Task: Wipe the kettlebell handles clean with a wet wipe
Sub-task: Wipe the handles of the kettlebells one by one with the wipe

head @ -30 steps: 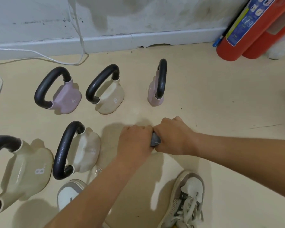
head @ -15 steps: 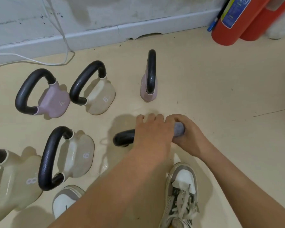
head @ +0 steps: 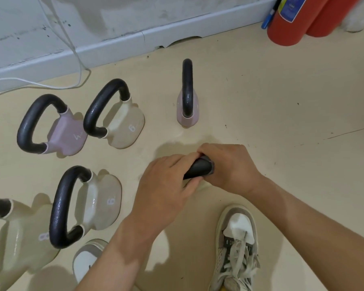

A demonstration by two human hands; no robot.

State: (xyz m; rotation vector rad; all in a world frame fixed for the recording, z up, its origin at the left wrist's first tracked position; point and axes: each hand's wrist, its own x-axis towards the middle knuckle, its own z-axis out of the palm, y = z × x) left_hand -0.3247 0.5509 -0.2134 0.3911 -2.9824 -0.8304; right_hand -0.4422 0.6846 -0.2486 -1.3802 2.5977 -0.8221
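My left hand (head: 166,185) is closed around the black handle (head: 197,168) of a kettlebell whose body is hidden under both hands. My right hand (head: 231,166) grips the same handle's right part, with a grey wet wipe (head: 212,170) wrapped around it; only the wipe's edge shows. A short bare stretch of handle is visible between the two hands. Other kettlebells stand to the left and behind: a pink one marked 4 (head: 65,135), a beige one marked 6 (head: 124,127), a pink one seen edge-on (head: 187,114), another beige 6 (head: 101,200) and a beige 8 (head: 23,238).
Two red fire extinguishers (head: 292,22) lean at the back right by the white skirting board (head: 114,49). A white cable (head: 72,38) trails down the wall onto the floor. My shoes (head: 235,244) sit near the bottom edge, on the beige floor (head: 282,122).
My left hand has slid left along the handle and my right hand has closed over its right end, so bare handle shows between them. The view has shifted slightly.
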